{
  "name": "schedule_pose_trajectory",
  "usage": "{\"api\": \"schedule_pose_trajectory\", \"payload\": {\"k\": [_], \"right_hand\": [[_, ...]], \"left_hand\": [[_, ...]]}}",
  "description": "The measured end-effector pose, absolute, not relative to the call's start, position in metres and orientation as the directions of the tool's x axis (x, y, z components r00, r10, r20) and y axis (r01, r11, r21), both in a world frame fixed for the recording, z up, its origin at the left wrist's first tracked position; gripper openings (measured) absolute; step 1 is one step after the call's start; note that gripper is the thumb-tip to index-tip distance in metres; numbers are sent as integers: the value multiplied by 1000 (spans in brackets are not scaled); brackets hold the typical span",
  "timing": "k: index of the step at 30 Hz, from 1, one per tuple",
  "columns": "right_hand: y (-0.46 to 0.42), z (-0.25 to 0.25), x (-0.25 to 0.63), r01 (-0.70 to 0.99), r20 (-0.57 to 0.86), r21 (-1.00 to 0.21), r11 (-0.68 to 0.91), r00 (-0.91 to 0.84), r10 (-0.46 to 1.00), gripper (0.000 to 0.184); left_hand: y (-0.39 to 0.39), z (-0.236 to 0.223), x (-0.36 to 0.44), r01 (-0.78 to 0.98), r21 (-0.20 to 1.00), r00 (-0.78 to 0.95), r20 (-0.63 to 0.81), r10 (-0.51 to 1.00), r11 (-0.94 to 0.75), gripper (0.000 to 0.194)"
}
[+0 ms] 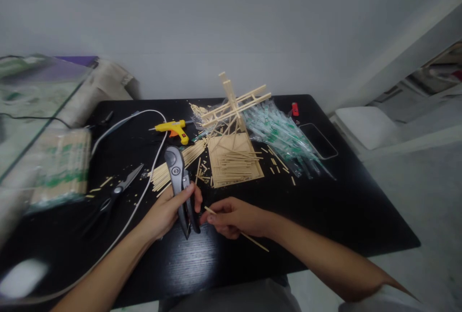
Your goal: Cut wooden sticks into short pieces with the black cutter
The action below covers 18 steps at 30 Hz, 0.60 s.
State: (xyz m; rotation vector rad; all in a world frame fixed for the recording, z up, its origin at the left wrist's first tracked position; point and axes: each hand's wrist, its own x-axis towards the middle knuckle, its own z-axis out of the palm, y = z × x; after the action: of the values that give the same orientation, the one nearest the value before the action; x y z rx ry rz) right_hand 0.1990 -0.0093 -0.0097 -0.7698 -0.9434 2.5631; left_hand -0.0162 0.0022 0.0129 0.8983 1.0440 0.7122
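Note:
My left hand (169, 211) is closed round the handles of grey-and-black cutting pliers (178, 177), whose head points toward me. My right hand (234, 217) pinches a thin wooden stick (252, 241), its near end held at the pliers' jaws. Both hands hover just above the black table (342, 206), in front of a wooden stick model (233, 129) with a flat slatted base and a leaning lattice frame.
A yellow glue gun (173, 128) with a white cable (144, 192) lies behind the pliers. Black scissors (117, 194) lie at the left, beside loose sticks (180, 163). Plastic chopstick wrappers (281, 134), a red lighter (295, 109) and a phone (319, 140) lie at the right. A glass panel (39, 110) stands far left.

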Motion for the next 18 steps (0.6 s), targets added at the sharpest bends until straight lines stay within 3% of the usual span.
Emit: {"api": "schedule_pose_trajectory", "payload": {"k": [11, 18], "right_hand": [[-15, -9, 196, -60, -331, -705, -707, -854, 402, 36], [-11, -10, 196, -126, -340, -676, -726, -821, 459, 33]], "left_hand": [[0, 7, -22, -130, 877, 396, -382, 835, 463, 42], [4, 2, -24, -277, 842, 438, -319, 841, 463, 42]]}}
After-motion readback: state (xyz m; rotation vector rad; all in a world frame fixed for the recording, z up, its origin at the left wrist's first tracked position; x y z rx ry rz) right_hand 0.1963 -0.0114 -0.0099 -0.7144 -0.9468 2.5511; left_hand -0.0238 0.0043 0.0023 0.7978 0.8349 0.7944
